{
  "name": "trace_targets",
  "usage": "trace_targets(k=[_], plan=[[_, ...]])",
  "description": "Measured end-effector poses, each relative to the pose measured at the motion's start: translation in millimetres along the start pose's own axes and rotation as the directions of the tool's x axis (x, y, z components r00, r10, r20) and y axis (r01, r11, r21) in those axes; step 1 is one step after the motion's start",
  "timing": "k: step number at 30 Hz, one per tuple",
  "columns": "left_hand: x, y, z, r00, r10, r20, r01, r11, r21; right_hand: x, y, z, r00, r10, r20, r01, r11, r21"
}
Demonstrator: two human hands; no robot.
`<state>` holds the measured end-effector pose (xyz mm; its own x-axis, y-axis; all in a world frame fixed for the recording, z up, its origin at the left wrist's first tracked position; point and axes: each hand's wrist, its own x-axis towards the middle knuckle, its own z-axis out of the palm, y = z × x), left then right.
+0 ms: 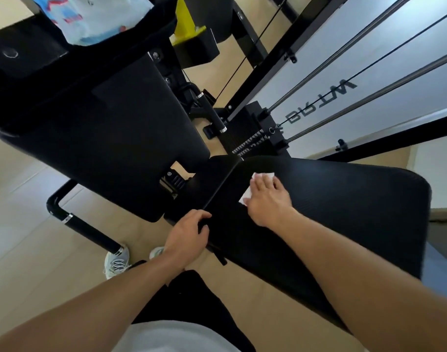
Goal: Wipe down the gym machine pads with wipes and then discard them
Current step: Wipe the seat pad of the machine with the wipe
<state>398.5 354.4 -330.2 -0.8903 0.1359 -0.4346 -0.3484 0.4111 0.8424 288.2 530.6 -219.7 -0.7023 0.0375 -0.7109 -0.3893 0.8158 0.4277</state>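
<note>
A large black seat pad (344, 212) of the gym machine fills the right half of the head view. My right hand (269, 199) lies flat on its upper left part, fingers straight, pressing a white wipe (247, 193) against the pad; the wipe shows beyond my fingertips and at my thumb side. My left hand (189, 236) grips the near left edge of the same pad, fingers curled over its rim. A second black back pad (110, 138) stands to the upper left.
A wipes packet (95, 19) in blue and white sits on top of the machine at the upper left. A yellow part (185, 24) is behind it. Weight stack (252, 134), guide rods and cables run to the right. A black foot bar (85, 229) crosses the wooden floor by my shoes.
</note>
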Motion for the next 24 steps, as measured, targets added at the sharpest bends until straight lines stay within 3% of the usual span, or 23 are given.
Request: trace_targets(k=[4, 9, 12, 15, 17, 18, 20, 22, 24], plan=[[21.0, 7.7, 12.9, 0.996, -0.053, -0.073, 0.052, 0.998, -0.021, 56.8, 59.8, -14.9, 0.998, 0.065, 0.019, -0.066, 0.997, 0.042], [32.2, 4.5, 28.6, 0.978, -0.142, -0.154, 0.127, 0.986, -0.106, 90.3, 33.5, -17.5, 1.0, -0.005, 0.029, 0.003, 0.999, 0.047], [32.7, -2.3, 34.5, 0.956, -0.194, -0.219, 0.142, 0.962, -0.231, 74.6, -19.7, -5.7, 0.975, -0.208, 0.076, 0.208, 0.978, 0.01], [35.7, -7.5, 32.9, 0.932, -0.246, -0.265, 0.161, 0.939, -0.305, 40.1, -67.2, 12.9, 0.857, -0.495, 0.141, 0.504, 0.863, -0.033], [37.2, -7.9, 29.2, 0.929, -0.285, -0.236, 0.192, 0.917, -0.351, 26.6, -69.7, 17.1, 0.792, -0.568, 0.224, 0.583, 0.812, -0.005], [36.7, -7.2, 27.6, 0.932, -0.286, -0.22, 0.198, 0.916, -0.35, 27.6, -59.1, 14.0, 0.792, -0.563, 0.234, 0.583, 0.813, -0.017], [33.9, -3.7, 23.0, 0.946, -0.265, -0.187, 0.195, 0.926, -0.323, 43.3, -21.8, -0.9, 0.863, -0.476, 0.172, 0.498, 0.858, -0.124], [29.4, 0.8, 16.9, 0.959, -0.239, -0.153, 0.183, 0.933, -0.311, 64.1, 29.7, -21.7, 0.967, -0.24, 0.08, 0.25, 0.958, -0.142], [23.1, 4.9, 9.1, 0.966, -0.218, -0.14, 0.167, 0.938, -0.304, 76.2, 72.9, -33.6, 0.999, -0.027, 0.025, 0.028, 0.999, -0.042]])
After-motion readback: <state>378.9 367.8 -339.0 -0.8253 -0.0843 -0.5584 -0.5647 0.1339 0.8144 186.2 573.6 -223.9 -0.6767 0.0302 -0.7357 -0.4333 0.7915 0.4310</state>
